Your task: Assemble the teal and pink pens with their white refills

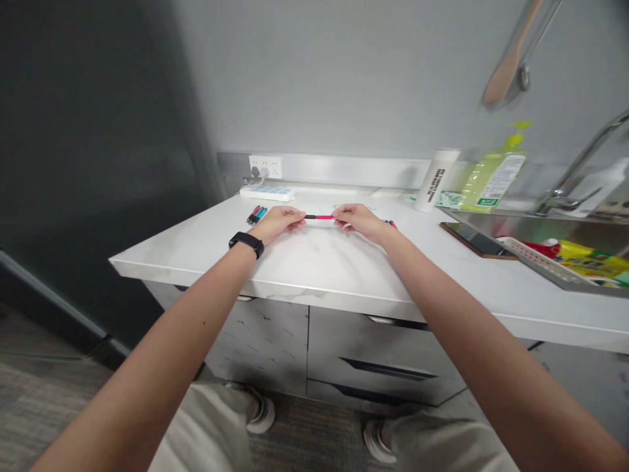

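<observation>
A slim red and black pen [322, 217] lies level between my two hands, above the white countertop. My left hand [285, 221], with a black band on its wrist, pinches the black end. The red end is in the closed fingers of my right hand [358, 217]. Just left of my left hand, several red, black and blue pens [257, 214] lie side by side on the counter. Past my right wrist, small red and dark pen ends [392, 223] peek out, mostly hidden by the arm.
A power strip [268, 194] lies by the back wall below a socket [266, 166]. To the right stand a white bottle [436, 180] and a green pump bottle [494, 178]. A phone [476, 240] rests beside the sink, where a white basket [535, 257] holds packets.
</observation>
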{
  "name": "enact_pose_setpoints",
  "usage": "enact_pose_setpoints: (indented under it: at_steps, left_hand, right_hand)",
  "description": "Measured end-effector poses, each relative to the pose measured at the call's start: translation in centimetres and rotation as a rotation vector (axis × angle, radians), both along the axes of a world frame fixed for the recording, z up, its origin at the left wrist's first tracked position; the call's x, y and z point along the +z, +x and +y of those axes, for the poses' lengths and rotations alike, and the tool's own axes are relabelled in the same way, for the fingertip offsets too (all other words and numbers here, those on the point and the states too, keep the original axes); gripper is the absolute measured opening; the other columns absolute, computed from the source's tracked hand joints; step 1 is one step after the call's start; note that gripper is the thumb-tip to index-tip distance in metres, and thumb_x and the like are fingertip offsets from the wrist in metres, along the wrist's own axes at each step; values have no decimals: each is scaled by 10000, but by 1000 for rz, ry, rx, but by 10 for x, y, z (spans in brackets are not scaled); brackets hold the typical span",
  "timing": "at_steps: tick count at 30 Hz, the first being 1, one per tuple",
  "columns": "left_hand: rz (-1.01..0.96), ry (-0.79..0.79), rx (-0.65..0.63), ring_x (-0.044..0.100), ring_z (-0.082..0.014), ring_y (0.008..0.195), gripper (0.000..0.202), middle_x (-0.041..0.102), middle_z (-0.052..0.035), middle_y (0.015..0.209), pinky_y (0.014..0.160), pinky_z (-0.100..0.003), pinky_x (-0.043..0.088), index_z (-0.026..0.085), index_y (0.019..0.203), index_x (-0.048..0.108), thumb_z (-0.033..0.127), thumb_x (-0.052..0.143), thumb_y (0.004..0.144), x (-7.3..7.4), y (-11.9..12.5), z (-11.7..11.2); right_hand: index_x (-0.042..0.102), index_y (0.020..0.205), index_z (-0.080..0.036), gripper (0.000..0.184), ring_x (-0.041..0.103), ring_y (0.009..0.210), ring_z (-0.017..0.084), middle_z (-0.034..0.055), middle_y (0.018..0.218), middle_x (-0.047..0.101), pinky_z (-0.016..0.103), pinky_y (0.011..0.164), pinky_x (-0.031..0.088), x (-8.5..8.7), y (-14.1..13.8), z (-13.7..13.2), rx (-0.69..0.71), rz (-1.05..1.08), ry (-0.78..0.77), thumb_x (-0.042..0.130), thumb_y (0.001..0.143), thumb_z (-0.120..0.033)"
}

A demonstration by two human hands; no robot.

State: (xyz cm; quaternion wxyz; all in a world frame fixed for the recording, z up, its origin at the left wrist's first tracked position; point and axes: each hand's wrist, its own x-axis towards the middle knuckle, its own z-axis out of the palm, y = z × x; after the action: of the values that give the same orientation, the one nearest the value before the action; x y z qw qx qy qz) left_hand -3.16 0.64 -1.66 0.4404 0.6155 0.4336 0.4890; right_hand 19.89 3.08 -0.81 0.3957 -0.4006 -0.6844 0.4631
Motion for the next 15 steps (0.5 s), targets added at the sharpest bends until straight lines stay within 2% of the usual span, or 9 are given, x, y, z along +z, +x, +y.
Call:
enact_pose_setpoints:
  at_steps: [3,7,12,15]
  left_hand:
    - [24,-39,-2,549,-94,548,288,660,-69,667,599,-271,437,115,676,655,381,765,688,0,1,1]
    - [29,-97,11,539,-98,510,355,646,-78,620,530,-261,413,115,650,644,453,733,710,-1,1,6]
    - [13,-144,15,476,-96,429,415,564,-53,498,477,-273,363,128,586,608,504,674,751,-2,2,11]
    - [16,-129,9,481,-95,441,390,563,-47,523,499,-278,378,123,606,610,480,693,741,-1,2,11]
  right_hand:
    - [625,767,-158,153,561,641,85,1,700,622,177,538,438,-2,1,2,-4,5,42,732,660,-175]
    - [599,684,-157,157,523,626,80,-16,678,584,190,555,445,-4,1,6,-21,-4,149,726,594,-134]
    - [591,677,-161,143,512,613,74,-23,679,567,195,568,457,-5,0,8,-46,1,173,705,598,-130]
    - [592,674,-160,142,514,610,74,-20,696,574,212,588,472,-5,0,6,-51,1,156,710,604,-122]
